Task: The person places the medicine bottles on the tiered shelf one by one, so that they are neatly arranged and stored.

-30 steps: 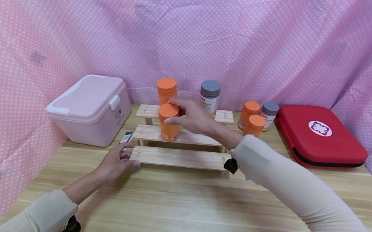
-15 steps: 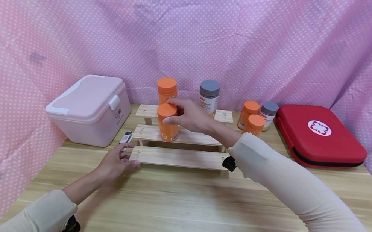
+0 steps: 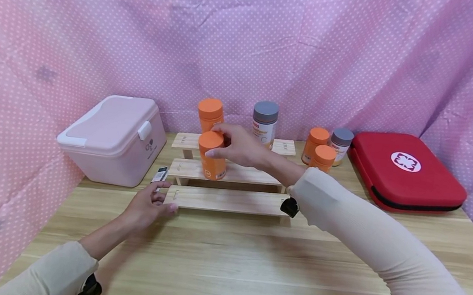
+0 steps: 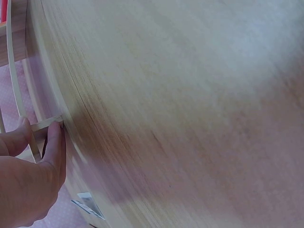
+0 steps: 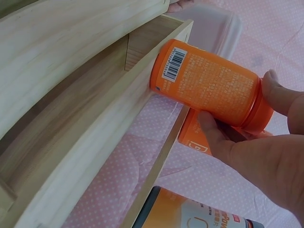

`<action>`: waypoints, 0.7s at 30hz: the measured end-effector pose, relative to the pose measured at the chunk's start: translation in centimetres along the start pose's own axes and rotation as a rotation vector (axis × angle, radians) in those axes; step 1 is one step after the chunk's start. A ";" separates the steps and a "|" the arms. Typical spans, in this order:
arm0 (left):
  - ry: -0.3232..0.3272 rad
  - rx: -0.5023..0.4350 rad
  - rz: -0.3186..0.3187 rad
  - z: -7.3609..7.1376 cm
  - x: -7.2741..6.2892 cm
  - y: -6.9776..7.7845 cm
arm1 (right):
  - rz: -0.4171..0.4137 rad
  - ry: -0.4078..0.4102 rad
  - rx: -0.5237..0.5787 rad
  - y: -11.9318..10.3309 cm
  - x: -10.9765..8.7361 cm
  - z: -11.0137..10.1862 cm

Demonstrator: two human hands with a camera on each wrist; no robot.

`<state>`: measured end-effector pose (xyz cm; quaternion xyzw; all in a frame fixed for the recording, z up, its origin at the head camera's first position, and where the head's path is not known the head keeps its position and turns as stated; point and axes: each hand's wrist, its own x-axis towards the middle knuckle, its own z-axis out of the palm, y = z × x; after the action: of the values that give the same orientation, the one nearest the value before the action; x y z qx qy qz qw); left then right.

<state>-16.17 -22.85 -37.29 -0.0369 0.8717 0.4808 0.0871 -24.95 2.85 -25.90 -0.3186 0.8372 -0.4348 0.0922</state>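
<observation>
A three-step wooden display rack (image 3: 231,201) stands mid-table. My right hand (image 3: 242,147) grips an orange supplement bottle (image 3: 214,167) by its upper part. That bottle is upright on the middle step, and the right wrist view shows its base at the board and a barcode on its side. On the top step behind it are another orange bottle (image 3: 211,111), partly hidden by my hand, and a white bottle with a grey lid (image 3: 265,121). My left hand (image 3: 148,205) pinches the left end of the lowest step, thumb on one side and fingers on the other.
A pale pink lidded box (image 3: 113,129) stands at the left, with a small printed packet (image 3: 160,174) beside it. Right of the rack are two orange bottles (image 3: 317,139) and a grey-lidded one (image 3: 340,144). A red zip case (image 3: 405,184) lies further right.
My right hand and the orange bottle have shifted slightly left along the middle step. The left hand keeps its hold on the rack.
</observation>
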 end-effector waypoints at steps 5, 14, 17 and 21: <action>0.001 0.001 -0.004 0.0 0.0 0.0 | 0.009 -0.002 0.022 -0.1 0.0 0.1; -0.002 -0.002 0.023 -0.2 0.0 0.0 | 0.000 0.008 -0.007 -0.7 -1.0 -0.6; -0.004 0.005 0.026 -0.2 -0.1 -0.1 | -0.002 0.020 -0.053 -1.0 -2.2 -1.5; -0.005 0.006 0.028 -0.1 -0.1 -0.1 | 0.002 0.019 -0.077 -1.2 -4.7 -3.0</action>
<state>-16.07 -22.99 -37.34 -0.0233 0.8735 0.4793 0.0826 -22.00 7.23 -23.73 -0.3172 0.8544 -0.4052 0.0724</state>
